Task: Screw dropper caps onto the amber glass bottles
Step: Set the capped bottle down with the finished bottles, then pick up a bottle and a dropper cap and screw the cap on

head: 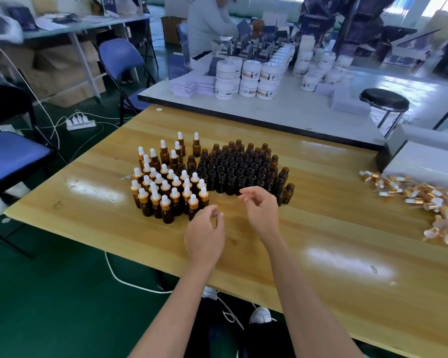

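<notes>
On the wooden table (321, 228) stand several amber bottles with white-and-gold dropper caps (166, 187), grouped at the left. Right beside them stand several open amber bottles without caps (241, 166). A heap of loose dropper caps (429, 197) lies at the table's right edge. My left hand (204, 236) hovers just in front of the capped group, fingers loosely curled, holding nothing. My right hand (261, 210) hangs in front of the open bottles, fingers relaxed and empty.
A white table (282, 112) with white jars (251, 76) and stacked leaflets adjoins the far side. A person sits behind it. A black stool (384, 99) and white boxes (424, 161) stand at the right. Blue folding chairs (122, 60) and a power strip (80, 122) are at the left.
</notes>
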